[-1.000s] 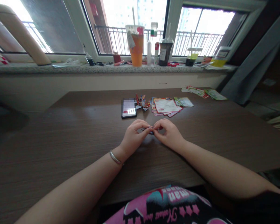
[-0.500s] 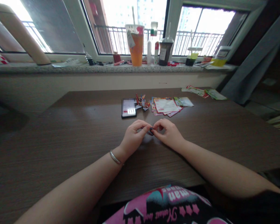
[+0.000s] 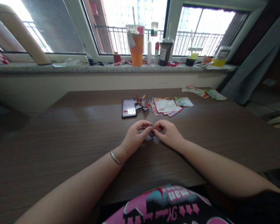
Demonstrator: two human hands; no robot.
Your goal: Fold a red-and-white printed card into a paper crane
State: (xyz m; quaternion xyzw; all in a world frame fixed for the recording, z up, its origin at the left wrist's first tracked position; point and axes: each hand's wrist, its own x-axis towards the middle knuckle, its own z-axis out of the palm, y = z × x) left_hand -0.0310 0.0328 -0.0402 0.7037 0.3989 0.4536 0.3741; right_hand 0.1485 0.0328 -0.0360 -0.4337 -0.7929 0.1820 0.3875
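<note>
My left hand [image 3: 134, 137] and my right hand [image 3: 167, 133] meet at the middle of the dark wooden table [image 3: 60, 140]. Both pinch a small folded piece of paper [image 3: 151, 133] between their fingertips; most of it is hidden by the fingers. A silver bangle [image 3: 114, 157] sits on my left wrist. Beyond the hands lie several small folded paper cranes [image 3: 142, 102] and a stack of printed paper squares [image 3: 166, 106].
A phone [image 3: 129, 108] lies face up behind my left hand. More leaflets [image 3: 203, 92] lie at the table's far right. The windowsill [image 3: 60, 68] holds an orange drink cup [image 3: 137, 46], bottles, a dark cup [image 3: 165, 49] and small clutter. A grey curtain [image 3: 254, 62] hangs at the right.
The fingertips have shifted slightly on the small paper, working it between them. The hands stay in the same spot on the table.
</note>
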